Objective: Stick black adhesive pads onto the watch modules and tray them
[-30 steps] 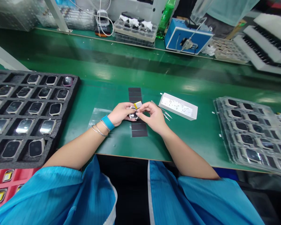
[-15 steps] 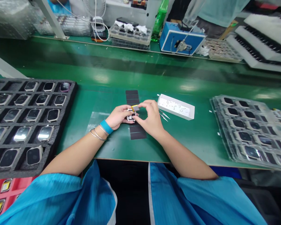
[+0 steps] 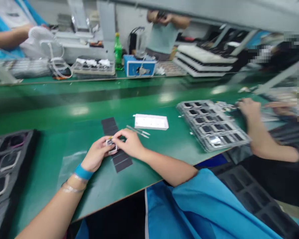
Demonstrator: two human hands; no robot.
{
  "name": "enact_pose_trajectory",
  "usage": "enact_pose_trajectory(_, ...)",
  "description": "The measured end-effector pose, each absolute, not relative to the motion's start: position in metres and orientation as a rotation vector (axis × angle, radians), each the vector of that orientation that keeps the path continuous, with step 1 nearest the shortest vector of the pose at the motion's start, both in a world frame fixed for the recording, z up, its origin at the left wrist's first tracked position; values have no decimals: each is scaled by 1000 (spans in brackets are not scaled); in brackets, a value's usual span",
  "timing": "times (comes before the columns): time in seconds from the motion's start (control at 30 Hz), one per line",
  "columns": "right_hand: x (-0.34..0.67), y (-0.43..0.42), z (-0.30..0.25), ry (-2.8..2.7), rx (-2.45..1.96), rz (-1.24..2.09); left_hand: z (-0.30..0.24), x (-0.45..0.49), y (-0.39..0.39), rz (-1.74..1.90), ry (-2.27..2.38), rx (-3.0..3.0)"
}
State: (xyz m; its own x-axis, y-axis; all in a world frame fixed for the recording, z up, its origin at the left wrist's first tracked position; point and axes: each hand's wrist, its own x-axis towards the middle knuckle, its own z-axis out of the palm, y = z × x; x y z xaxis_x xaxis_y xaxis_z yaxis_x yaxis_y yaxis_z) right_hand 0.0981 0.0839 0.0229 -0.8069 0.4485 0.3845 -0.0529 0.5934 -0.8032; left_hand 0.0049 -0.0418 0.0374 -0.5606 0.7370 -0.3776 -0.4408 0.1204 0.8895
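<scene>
My left hand [image 3: 94, 155] grips a small watch case [image 3: 112, 148] with pale metal edges, its inside facing up. A bit of yellow, flat part [image 3: 110, 137] shows at the top of the case, mostly hidden by fingers. My right hand [image 3: 131, 144] is closed at the case's right side, index finger and thumb pressed against it; motion blur hides the exact contact. Beneath both hands lies a dark segmented strip [image 3: 123, 162]. Two tweezers [image 3: 142, 132] rest just beyond my right hand, near a shallow white box [image 3: 151, 127].
To the right stand stacked clear trays [image 3: 201, 141] of watch cases. A black foam tray [image 3: 27, 159] of watches fills the left edge. A clear plastic sheet [image 3: 71, 162] lies by my left wrist. A co-worker's hand [image 3: 250, 108] is at the far right.
The view has swung right and up, bringing co-workers into sight. The yellow part, earlier raised above the case by my right fingers, now sits lower against the case and shows less.
</scene>
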Motion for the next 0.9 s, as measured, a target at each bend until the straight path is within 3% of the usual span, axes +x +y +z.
enact_pose_trajectory(0.27,89,86,14,-2649,-69,323,41,-6,-41,1628,1320,85)
enact_pose_trajectory(0.5,88,87,19,-2685,112,121,36,-14,-40,1652,1402,193)
enact_pose_trajectory(0.7,94,86,59,-2604,26,557,55,-15,-42,1693,1515,367)
enact_pose_trajectory(0.8,109,78,81,-2489,-50,1103,76,1,-58,1641,1618,554)
enact_pose_trajectory(0.9,123,57,84,-2392,147,1709,88,23,-82,1639,1722,736)
